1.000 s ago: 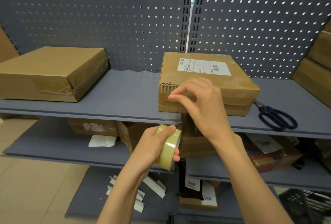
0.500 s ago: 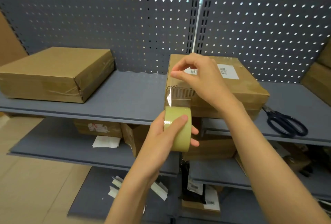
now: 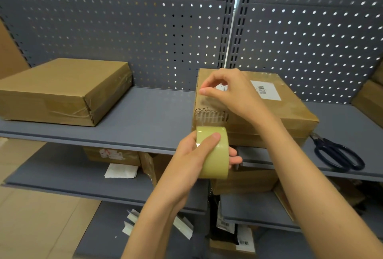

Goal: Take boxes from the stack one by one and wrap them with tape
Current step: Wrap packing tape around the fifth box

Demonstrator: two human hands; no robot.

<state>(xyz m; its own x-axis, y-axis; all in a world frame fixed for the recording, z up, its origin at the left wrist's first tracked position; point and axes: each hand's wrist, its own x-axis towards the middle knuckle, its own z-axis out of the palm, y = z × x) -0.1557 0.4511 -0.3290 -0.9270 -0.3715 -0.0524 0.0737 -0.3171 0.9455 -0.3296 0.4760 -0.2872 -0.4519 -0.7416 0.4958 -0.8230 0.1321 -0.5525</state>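
A flat cardboard box point(image 3: 290, 111) with a white label lies on the grey shelf point(image 3: 145, 122), its near corner jutting over the front edge. My left hand point(image 3: 199, 155) grips a roll of clear tape point(image 3: 213, 151) just below that corner. My right hand point(image 3: 232, 93) pinches the free end of the tape above the box's top left edge. A clear strip runs from the roll up over the torn corner to my fingers.
A second, taped box point(image 3: 62, 91) sits at the shelf's left. Dark scissors point(image 3: 337, 155) lie to the right of the labelled box. More boxes point(image 3: 371, 97) stack at the far right. Lower shelves hold cartons and papers point(image 3: 121, 170).
My right hand has risen from the box's front corner to above its top, drawing tape out. The left hand has lifted the roll up close under the corner.
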